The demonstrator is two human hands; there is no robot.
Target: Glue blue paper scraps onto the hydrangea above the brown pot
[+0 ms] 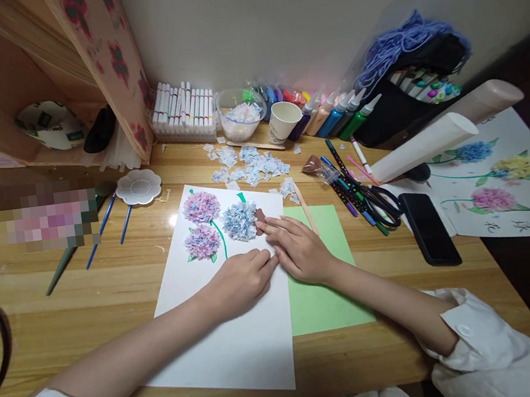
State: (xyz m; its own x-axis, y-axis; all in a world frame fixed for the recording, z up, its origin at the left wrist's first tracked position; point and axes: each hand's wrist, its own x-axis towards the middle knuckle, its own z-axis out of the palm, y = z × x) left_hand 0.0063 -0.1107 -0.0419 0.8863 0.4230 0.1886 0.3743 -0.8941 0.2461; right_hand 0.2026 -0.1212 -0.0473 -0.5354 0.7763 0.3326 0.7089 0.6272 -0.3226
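A white sheet (243,336) lies on the wooden desk, with two pink paper flowers (201,207) and a blue paper flower (240,221) glued on green stems. My left hand (239,283) rests on the sheet below the blue flower, fingers curled together, nothing visible in them. My right hand (297,249) lies flat with fingers stretched out, fingertips pressing a small brown paper piece (260,217) at the blue flower's right edge. A green sheet (321,282) lies under my right hand.
Loose blue-white paper scraps (251,165) lie behind the sheet. Marker box (182,109), plastic bowl (241,114), paper cup (283,121) and paint bottles (332,116) line the wall. Scissors and pens (366,196), a black phone (429,228), a rolled paper (425,145) and a flower drawing (500,189) sit right; palette (138,187) left.
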